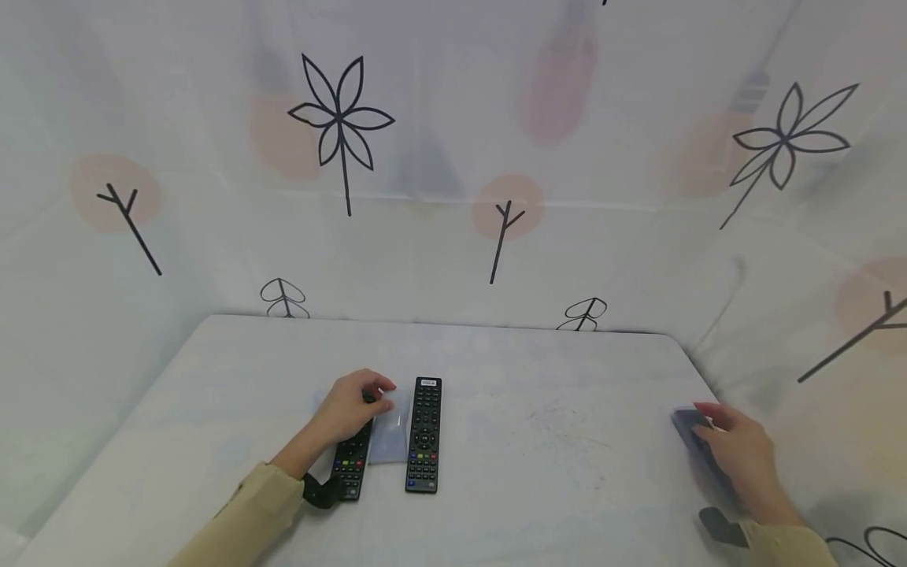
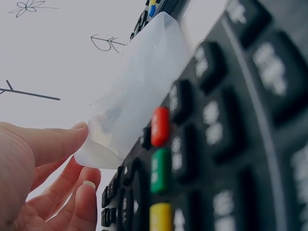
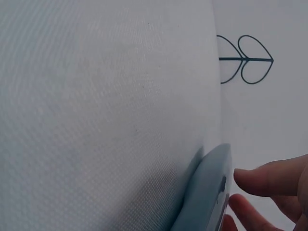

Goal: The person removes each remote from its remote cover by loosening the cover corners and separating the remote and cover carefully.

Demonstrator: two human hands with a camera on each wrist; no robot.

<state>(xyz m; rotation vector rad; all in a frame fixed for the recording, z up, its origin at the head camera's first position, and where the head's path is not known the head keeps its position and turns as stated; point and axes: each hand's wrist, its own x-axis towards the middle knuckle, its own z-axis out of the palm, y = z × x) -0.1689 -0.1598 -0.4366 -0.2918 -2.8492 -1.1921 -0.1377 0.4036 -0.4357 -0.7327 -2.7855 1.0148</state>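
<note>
My left hand (image 1: 354,405) reaches over a black remote control (image 1: 350,465) on the table. Its bent thumb and fingertips stand apart, right at the end of a translucent plastic sleeve (image 1: 388,437). In the left wrist view, the edge of the sleeve (image 2: 139,91) shows beside the thumb, close over the remote's buttons. A second black remote control (image 1: 423,433) lies to the sleeve's right. At the right table edge, my right hand (image 1: 740,453) is over a flat blue-grey packet (image 1: 697,441). The right wrist view shows fingertips along the packet's (image 3: 204,192) edge, thumb slightly apart.
The table has a white cloth (image 1: 538,425) with faint marks. Behind it and at both sides hangs a pale curtain (image 1: 425,260) with flower and leaf prints. Dark straps (image 1: 322,490) sit at the wrists, below tan sleeves (image 1: 244,516).
</note>
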